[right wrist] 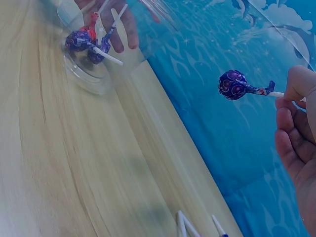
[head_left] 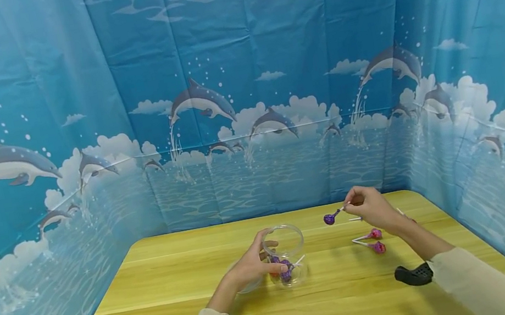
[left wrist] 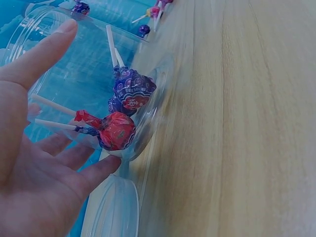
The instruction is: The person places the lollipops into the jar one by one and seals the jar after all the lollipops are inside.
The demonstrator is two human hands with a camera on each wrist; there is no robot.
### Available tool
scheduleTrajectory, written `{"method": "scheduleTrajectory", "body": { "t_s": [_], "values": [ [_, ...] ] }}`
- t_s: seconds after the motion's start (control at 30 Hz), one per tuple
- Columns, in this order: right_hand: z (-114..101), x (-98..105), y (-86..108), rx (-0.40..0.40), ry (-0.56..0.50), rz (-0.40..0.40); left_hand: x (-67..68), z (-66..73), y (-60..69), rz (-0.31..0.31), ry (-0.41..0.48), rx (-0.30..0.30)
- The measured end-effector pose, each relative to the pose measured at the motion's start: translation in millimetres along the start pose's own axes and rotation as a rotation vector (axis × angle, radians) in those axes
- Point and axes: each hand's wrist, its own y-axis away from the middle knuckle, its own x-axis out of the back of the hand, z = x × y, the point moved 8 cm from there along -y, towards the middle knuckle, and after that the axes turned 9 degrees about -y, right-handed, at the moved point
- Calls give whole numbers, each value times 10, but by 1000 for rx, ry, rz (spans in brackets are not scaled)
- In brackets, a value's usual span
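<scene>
My left hand (head_left: 258, 261) grips the side of a clear plastic jar (head_left: 297, 253) that stands on the table, thumb on one side and fingers on the other. Inside the jar lie several lollipops, among them a purple-wrapped one (left wrist: 132, 89) and a red-wrapped one (left wrist: 117, 131), their white sticks angled upward. To the right of the jar and above the tabletop, my right hand (head_left: 375, 209) pinches the white stick of a purple lollipop (right wrist: 232, 85) between thumb and forefinger. The candy end points left, toward the jar, and is apart from it.
Two pink lollipops (head_left: 379, 247) lie on the wooden table (head_left: 163, 284) below the right hand, with more partly hidden by that hand and forearm. A clear round lid (left wrist: 116, 207) lies beside the jar, near the left hand. A blue dolphin-print curtain (head_left: 236, 182) borders the table.
</scene>
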Motion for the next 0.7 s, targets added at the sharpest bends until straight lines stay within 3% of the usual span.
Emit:
{"method": "scheduleTrajectory", "body": {
  "t_s": [0.33,0.7],
  "values": [
    [-109,-140,-56,37,0,-23,-4,3,-1,1,-6,-8],
    [-233,-359,-110,52,-103,-30,7,-48,-15,7,-21,-4]
  ]
}}
